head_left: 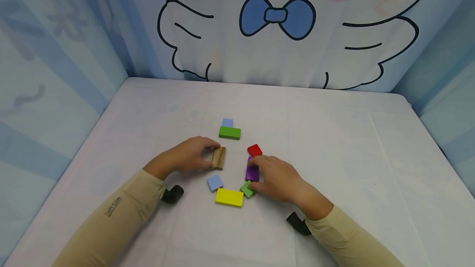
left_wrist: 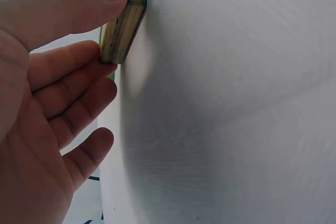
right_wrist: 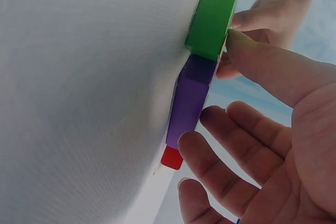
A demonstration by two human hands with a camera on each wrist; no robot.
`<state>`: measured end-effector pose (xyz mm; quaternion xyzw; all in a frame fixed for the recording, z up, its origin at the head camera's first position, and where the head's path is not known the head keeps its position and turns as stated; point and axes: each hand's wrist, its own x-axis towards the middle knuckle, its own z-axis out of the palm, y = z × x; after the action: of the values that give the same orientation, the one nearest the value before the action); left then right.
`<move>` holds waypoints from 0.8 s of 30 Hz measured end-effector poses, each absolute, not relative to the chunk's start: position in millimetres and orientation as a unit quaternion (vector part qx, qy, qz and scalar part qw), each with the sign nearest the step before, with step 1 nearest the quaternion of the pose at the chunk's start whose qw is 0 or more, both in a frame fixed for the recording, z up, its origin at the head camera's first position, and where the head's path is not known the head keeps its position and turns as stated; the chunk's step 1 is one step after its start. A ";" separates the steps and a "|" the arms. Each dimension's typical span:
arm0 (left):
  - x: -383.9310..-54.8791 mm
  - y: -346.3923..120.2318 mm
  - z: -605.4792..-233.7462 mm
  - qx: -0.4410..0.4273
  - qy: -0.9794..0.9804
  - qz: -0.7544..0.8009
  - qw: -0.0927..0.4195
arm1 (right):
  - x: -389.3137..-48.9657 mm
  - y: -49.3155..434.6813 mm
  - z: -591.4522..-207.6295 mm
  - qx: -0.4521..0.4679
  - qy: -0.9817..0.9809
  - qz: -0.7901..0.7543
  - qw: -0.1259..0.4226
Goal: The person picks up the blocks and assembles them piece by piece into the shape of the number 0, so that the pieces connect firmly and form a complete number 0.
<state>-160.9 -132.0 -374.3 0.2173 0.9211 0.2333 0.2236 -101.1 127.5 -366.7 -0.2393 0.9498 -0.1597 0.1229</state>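
On the white cloth lies a loose ring of coloured blocks. My left hand (head_left: 191, 154) holds the brown wooden block (head_left: 219, 158) on the ring's left side, thumb at its near end and a finger at its far end. My right hand (head_left: 278, 176) is at the right side, fingers loosely bent. Its thumb touches the small green block (right_wrist: 212, 22), and its forefinger rests at the far part of the purple block (head_left: 252, 173). Beyond the purple block sits a red block (head_left: 254, 150). The yellow block (head_left: 229, 197) lies nearest, beside a light blue block (head_left: 215, 183).
At the far side, a long green block (head_left: 229, 132) lies against another light blue block (head_left: 227, 122). The white tablecloth (head_left: 334, 135) stretches around the blocks. A printed curtain (head_left: 222, 52) hangs behind the table and along both sides.
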 end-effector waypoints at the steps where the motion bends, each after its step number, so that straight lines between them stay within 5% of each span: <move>1: -160.6 -131.9 -374.1 0.217 0.921 0.234 0.225 | -101.1 127.5 -366.8 -0.239 0.950 -0.160 0.123; 24: -154.9 -131.6 -373.0 0.227 0.917 0.233 0.230 | -101.8 126.6 -367.8 -0.231 0.952 -0.160 0.124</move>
<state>-154.9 -131.6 -373.0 0.2266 0.9173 0.2335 0.2297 -101.8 126.6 -367.8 -0.2312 0.9517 -0.1596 0.1238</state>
